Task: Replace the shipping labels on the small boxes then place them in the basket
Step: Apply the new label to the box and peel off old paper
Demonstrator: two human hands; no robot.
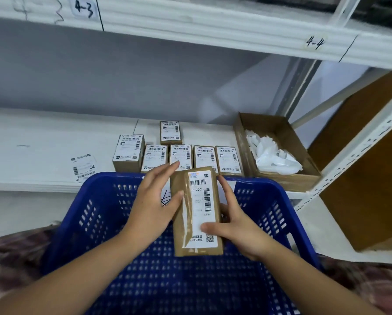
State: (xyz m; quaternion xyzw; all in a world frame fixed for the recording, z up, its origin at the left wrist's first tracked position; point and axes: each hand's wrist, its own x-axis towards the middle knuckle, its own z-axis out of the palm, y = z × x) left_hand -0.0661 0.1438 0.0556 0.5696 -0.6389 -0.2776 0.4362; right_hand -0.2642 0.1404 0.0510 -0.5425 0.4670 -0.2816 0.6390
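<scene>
Box (196,214) | between left grip (154,201), right grip (238,226) | over basket (95,183) | white shelf (43,137) behind

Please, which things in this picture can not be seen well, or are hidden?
- Head view: small print on the label of the held box, too small and blurred.
- Head view: basket floor under that box, hidden by the box.
- Head view: basket's near rim, cut off by the bottom edge.
</scene>
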